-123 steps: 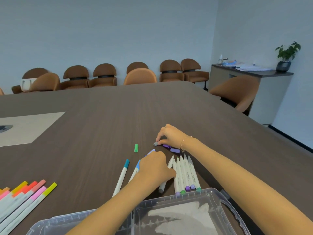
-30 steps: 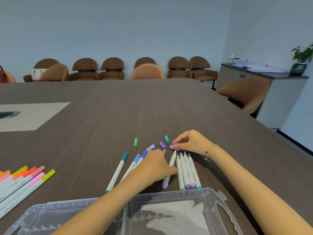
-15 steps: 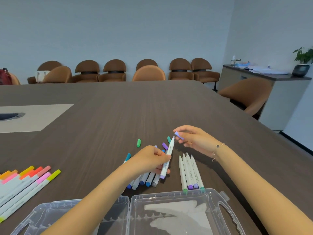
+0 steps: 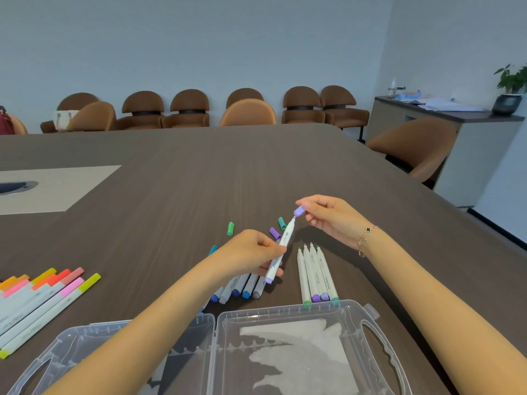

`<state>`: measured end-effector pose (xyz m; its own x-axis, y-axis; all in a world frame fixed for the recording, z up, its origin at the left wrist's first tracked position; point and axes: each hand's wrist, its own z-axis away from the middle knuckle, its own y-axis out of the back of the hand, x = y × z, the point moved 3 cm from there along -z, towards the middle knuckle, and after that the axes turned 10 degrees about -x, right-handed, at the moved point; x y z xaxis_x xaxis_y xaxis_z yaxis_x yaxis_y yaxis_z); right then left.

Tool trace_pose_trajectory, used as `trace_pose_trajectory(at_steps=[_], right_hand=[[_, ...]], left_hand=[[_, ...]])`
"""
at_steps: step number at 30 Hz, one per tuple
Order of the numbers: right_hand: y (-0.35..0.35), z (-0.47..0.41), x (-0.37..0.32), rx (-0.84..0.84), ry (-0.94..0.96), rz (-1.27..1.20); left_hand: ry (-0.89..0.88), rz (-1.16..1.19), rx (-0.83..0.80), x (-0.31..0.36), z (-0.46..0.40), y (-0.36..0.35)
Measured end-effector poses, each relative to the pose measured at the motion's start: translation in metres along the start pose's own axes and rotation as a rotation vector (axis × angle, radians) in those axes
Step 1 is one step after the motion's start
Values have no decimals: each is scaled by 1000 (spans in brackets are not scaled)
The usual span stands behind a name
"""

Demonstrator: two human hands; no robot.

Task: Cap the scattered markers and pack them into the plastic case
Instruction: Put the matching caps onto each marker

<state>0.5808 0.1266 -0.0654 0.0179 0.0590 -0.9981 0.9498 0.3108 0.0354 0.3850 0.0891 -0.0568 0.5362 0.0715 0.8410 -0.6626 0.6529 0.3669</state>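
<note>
**Lilac cap meets marker tip above the desk**

A meeting room with a pale blue wall, brown chairs [image 4: 186, 109] lined along it, a sideboard [image 4: 445, 121] with a potted plant [image 4: 512, 89] at the right. Up front, a broad dark wood-grain desk [image 4: 199, 172] carries the whole show.

The left hand [image 4: 251, 252] grips a white marker [image 4: 281, 249] by its barrel, thumb and fingers curled round it, the marker tilted up and away with its bare tip pointing at the right hand [image 4: 328, 218]. That hand pinches a lilac cap [image 4: 298, 210] between thumb and forefinger, right at the marker's tip; whether the cap is already on the nib is too close to call. A bracelet [image 4: 365, 238] hangs at the right wrist.

On the desk beyond the hands lie three loose caps: green [image 4: 230, 228], purple [image 4: 275, 233] and teal [image 4: 282, 223]. Beneath the left hand sits a bundle of blue-ended markers [image 4: 239, 289]. Just right of it, four uncapped markers [image 4: 316, 275] lie side by side, coloured ends toward the case. At far left, a row of capped markers [image 4: 42, 295] in orange, pink, red and yellow.

Nearest the camera, the clear plastic case [image 4: 288, 312] lies open flat, both halves up, handle cut-outs at the outer edges. The left forearm crosses over its left half.
</note>
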Motion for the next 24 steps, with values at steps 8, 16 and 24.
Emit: trace_pose_trajectory(at_steps=[8,16,24], right_hand=[[-6,0,-5,1,31,36],[-6,0,-5,44,30,15],[-5,1,-2,16,0,-10]], left_hand=[[11,12,-17,0,1,0],[11,12,-20,0,1,-2],[17,5,-11,-1,1,-2]])
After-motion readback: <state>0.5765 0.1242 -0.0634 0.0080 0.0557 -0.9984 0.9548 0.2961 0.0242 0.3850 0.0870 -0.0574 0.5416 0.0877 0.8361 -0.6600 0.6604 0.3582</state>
